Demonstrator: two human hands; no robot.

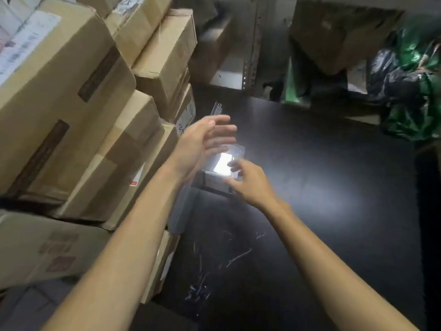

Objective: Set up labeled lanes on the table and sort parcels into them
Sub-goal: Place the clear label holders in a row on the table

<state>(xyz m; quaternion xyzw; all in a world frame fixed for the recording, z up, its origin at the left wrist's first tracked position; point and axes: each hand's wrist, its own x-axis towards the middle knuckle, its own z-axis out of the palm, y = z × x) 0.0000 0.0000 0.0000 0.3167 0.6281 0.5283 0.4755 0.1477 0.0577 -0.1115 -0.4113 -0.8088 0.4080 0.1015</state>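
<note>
Evidently the lane setup is only starting: both hands meet over a clear holder (225, 161) that stands on the left part of the dark tabletop (322, 187), just right of the stacked boxes (71, 91). Glare whites out its top face, so any label on it cannot be read.

The left hand (205, 142) is spread, fingers straight, holding nothing, hovering at the holder's far left side; whether it touches is unclear. The right hand (248, 182) has loosely bent fingers at the holder's near right corner, but blur keeps me from telling whether it pinches the corner or only touches it.

More clear sheets (216, 108) stand just beyond the left hand, and thin scraps (238, 256) lie nearer on the tabletop. Green and black bags (410, 75) are piled far right.

Risks, as I judge them: smooth plastic caught by one corner could slip or tip over, and the glare hides its edges. The left forearm runs close along the boxes, so a sideways swing could nudge the stack. Scraps under the holder might leave it sitting unevenly.
</note>
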